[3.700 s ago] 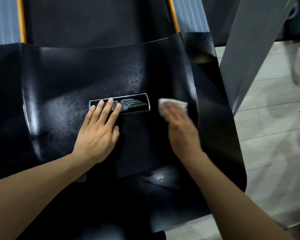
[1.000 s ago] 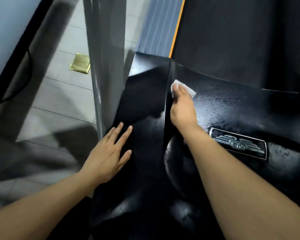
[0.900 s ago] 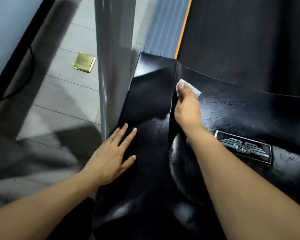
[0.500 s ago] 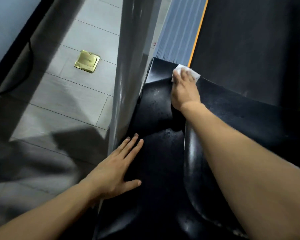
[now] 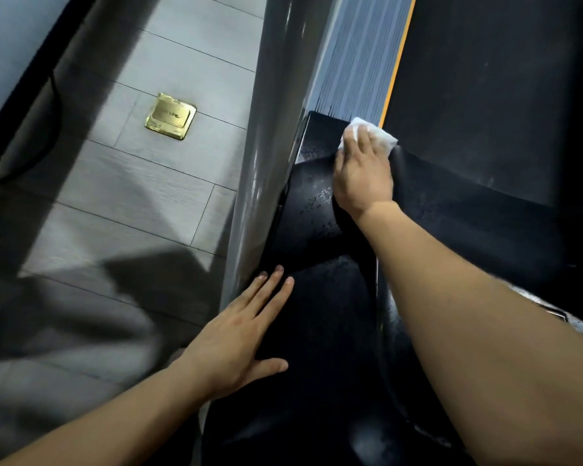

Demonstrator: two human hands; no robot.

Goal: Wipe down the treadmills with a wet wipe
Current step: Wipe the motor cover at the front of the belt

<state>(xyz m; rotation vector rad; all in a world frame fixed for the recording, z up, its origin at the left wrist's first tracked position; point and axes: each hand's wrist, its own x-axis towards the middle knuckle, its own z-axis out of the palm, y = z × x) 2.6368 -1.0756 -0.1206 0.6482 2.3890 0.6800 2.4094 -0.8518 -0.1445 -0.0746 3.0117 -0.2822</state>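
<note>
Wipe (image 5: 371, 131): white, flat at the far left corner of the black treadmill cover (image 5: 320, 317), beside the orange strip (image 5: 396, 62). Right hand (image 5: 362, 173) presses it with straight fingers. Left hand (image 5: 239, 334) rests open, flat on the cover near the grey upright (image 5: 270, 129). Brass plate (image 5: 170, 116) in the floor (image 5: 155, 183).

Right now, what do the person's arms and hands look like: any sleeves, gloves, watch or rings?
Both forearms are bare as far as the frame shows, with no sleeve in view. The left hand and right hand wear no gloves. No watch, band or ring shows on either wrist or on the visible fingers.
</note>
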